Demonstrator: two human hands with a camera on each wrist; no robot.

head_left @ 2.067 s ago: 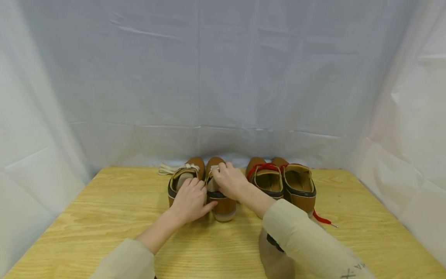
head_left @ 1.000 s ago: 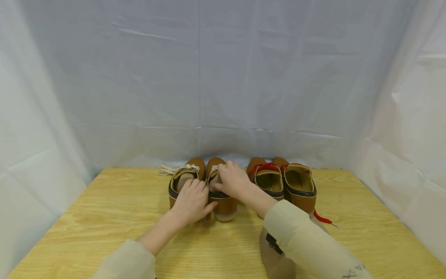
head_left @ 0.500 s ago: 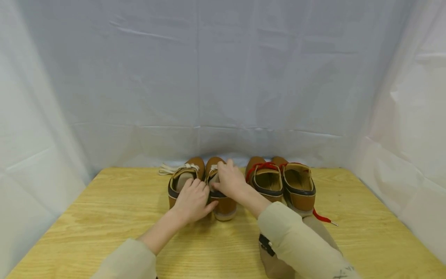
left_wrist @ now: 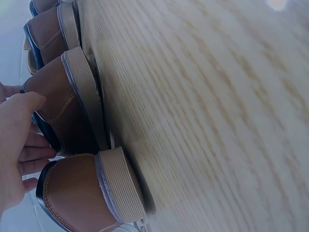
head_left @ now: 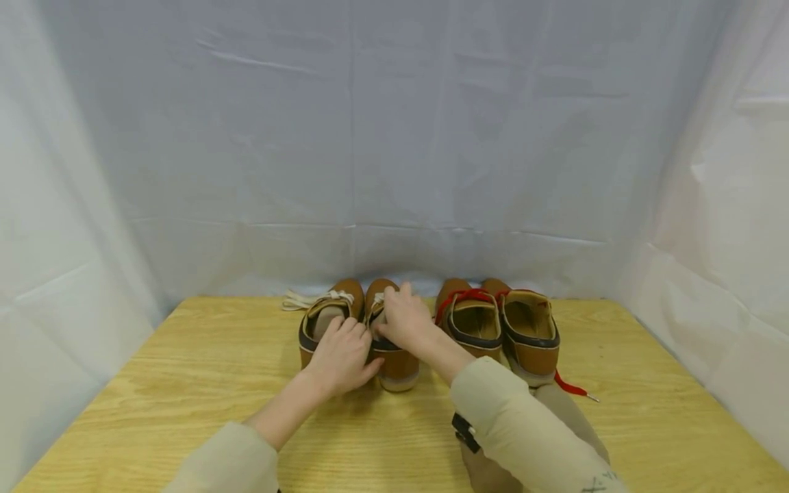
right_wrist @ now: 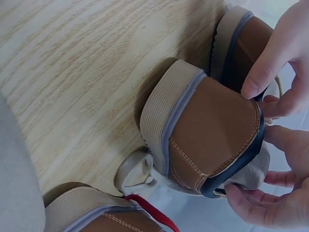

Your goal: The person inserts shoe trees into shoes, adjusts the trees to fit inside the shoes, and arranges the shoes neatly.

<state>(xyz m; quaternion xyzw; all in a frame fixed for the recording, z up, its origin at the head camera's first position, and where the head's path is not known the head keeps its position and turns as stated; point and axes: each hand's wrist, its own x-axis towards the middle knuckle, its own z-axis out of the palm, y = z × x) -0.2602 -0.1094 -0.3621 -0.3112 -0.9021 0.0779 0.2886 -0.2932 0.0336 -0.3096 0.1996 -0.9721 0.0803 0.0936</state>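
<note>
My left hand (head_left: 339, 352) pinches the heel collar of a brown shoe (right_wrist: 212, 130), second from the left, its thumb (left_wrist: 36, 100) flat against the outer heel. At that shoe's opening my right hand (head_left: 409, 318) curls its fingers round a taupe padded lump (right_wrist: 253, 171) that sits inside. Its thumb lies low by the collar, and the fingertips reach toward the laces; the toe end of the lump is hidden. Left of this stands the matching shoe (head_left: 350, 293), with white laces (head_left: 301, 300) spread to its side and a similar lump (head_left: 328, 317) inside.
Two brown shoes with red laces (head_left: 471, 294) stand at the right, one lace end (head_left: 570, 389) trailing on the wooden table (head_left: 203, 383). Behind the toes hangs a pale sheet (head_left: 394, 253). A taupe fabric shape (head_left: 570, 411) lies partly under my right sleeve.
My right hand has shifted slightly at the shoe opening, its thumb now apart from the fingers. The right sleeve has moved a little left. My left hand and the shoes stay put.
</note>
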